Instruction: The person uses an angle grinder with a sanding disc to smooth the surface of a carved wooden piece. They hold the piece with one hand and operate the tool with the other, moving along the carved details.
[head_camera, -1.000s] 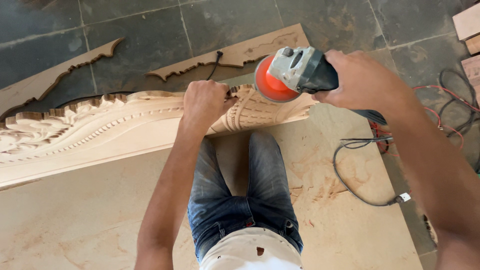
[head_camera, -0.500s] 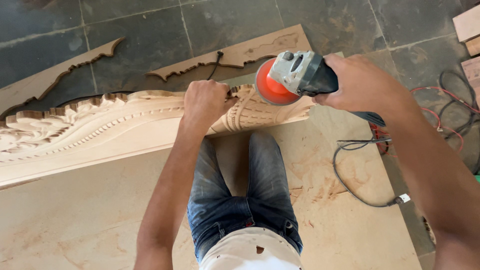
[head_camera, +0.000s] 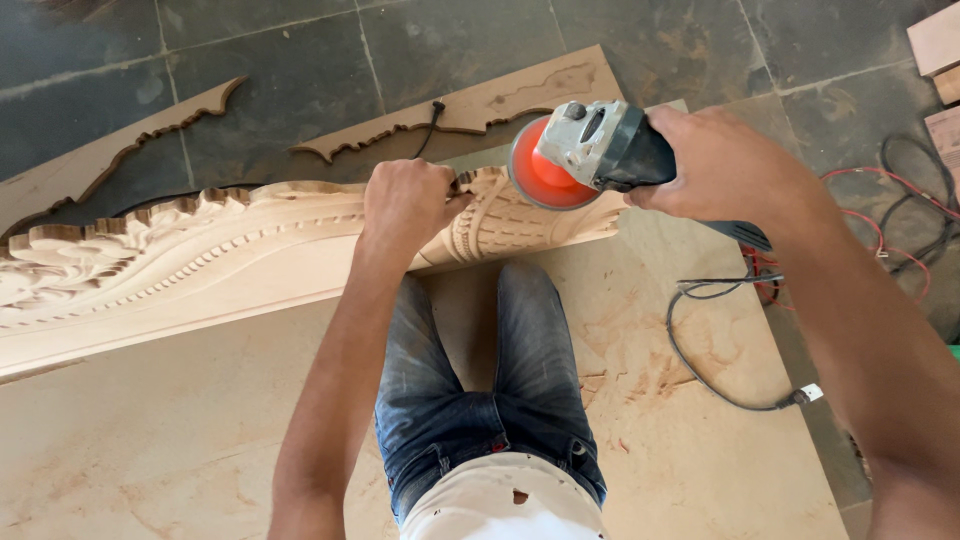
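— Grinder (head_camera: 590, 150) sat clamped in the right hand (head_camera: 725, 165), disc against the carved panel (head_camera: 240, 250) near the board's (head_camera: 200, 430) far edge.
— And the left hand (head_camera: 405, 205)?
— Fist gripping the carving just beside the disc; one skid could have caught its fingers or gouged the relief.

The angle grinder (head_camera: 590, 150) has edged slightly left along the carved panel (head_camera: 200, 250).

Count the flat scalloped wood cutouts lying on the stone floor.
2: left cutout at upper left, centre cutout behind the carved panel. More may lie outside the frame.
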